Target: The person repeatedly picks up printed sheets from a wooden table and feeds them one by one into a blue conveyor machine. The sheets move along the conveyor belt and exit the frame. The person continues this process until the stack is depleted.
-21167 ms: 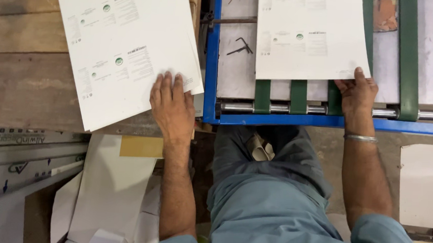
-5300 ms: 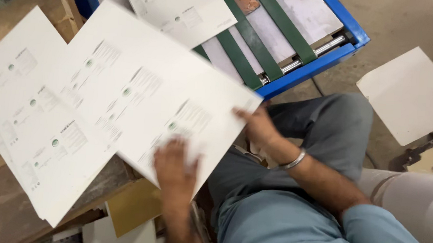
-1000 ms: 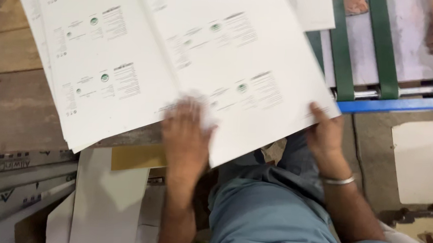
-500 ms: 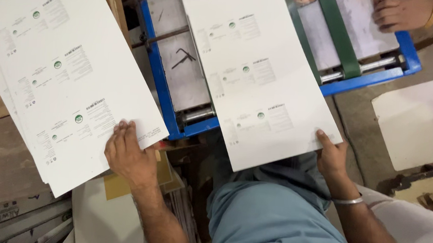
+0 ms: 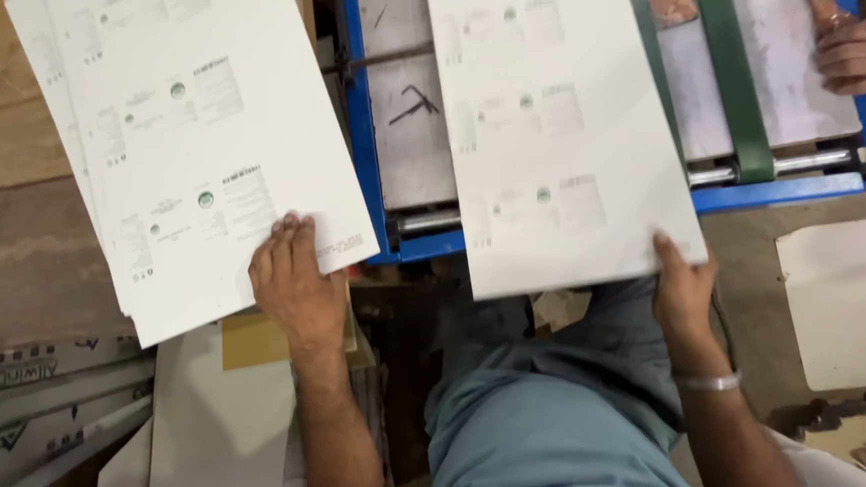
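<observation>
My left hand (image 5: 295,280) lies flat on the near corner of a stack of white printed sheets (image 5: 190,128) resting on a wooden table at the left. My right hand (image 5: 683,284) grips the near right corner of a single white printed sheet (image 5: 560,131), thumb on top. That sheet lies lengthwise over the blue-framed machine bed (image 5: 369,149), its near edge overhanging the frame above my lap.
Green belts (image 5: 737,102) run along the machine bed over a steel roller (image 5: 809,161). Another person's hand (image 5: 865,54) rests on the bed at the far right. A black hex key (image 5: 417,102) lies on the metal plate. White boards (image 5: 840,299) lie on the floor at right.
The single sheet has slid a little farther onto the machine bed under my right hand. My left hand stays on the stack's corner. The camera view has shifted slightly.
</observation>
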